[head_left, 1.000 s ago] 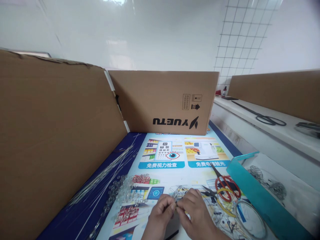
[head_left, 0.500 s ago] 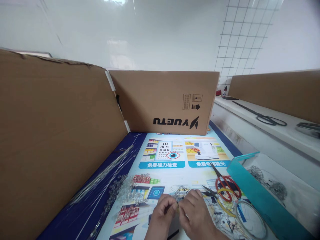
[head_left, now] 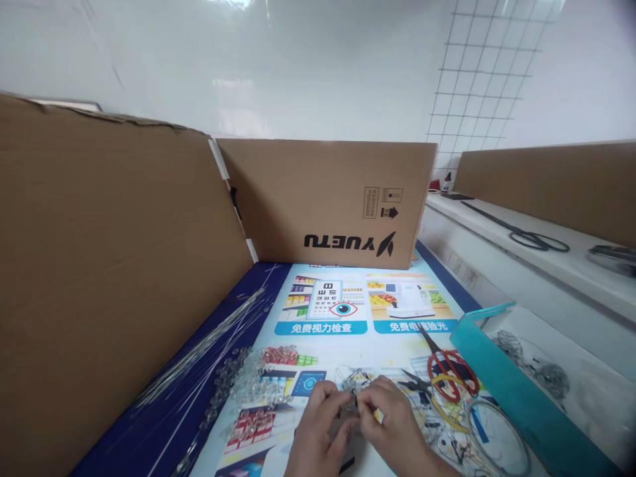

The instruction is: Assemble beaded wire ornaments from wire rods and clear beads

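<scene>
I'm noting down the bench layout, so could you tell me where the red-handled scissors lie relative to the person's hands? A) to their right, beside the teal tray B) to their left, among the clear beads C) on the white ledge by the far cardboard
A: the red-handled scissors lie right of the right hand and left hand, next to the teal tray.

"YUETU" upside down on cardboard box

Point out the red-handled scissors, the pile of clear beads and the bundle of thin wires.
red-handled scissors (head_left: 450, 366): head view, on the red handle loops.
pile of clear beads (head_left: 248, 381): head view, middle of the heap on the printed mat.
bundle of thin wires (head_left: 209, 344): head view, midway along the strands.
</scene>
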`<state>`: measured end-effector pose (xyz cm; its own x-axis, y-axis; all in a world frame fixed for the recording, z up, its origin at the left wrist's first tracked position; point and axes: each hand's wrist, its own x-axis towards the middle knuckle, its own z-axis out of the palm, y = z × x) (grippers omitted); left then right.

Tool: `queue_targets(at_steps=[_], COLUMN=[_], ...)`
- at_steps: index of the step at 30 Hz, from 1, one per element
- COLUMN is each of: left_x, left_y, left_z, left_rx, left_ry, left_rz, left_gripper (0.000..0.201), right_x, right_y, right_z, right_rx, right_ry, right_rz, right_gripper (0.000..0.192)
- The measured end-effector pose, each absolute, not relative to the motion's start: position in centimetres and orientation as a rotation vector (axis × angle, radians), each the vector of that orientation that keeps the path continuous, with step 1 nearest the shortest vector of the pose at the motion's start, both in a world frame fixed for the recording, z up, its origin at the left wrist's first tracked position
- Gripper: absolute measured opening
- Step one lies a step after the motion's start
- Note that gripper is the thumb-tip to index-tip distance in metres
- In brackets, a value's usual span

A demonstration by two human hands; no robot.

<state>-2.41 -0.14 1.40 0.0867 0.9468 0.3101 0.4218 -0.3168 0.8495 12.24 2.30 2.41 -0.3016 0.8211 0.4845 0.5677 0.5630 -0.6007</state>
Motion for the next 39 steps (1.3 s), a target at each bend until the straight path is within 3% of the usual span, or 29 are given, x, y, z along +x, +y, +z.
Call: queue_targets(at_steps=[5, 24, 39], left_x=[-2.3, -2.2, -2.1], left_y=[0.1, -0.3, -0.1], left_z=[1.9, 2.5, 1.2], left_rx=[2.032, 2.325, 2.409], left_ry=[1.456, 1.454, 1.363], left_rz=[1.003, 0.883, 0.960], left_gripper=[0.005, 0.013, 0.014], right_x=[12.2, 15.7, 16.9], right_y=[2.2, 4.5, 6.0], right_z=[2.6, 5.6, 5.0], right_rx=[-1.081, -1.147, -1.240], right_ry=[-2.029, -2.230, -2.151], right_rz=[0.452, -0.297, -0.240], right_gripper=[0.017, 0.014, 0.015])
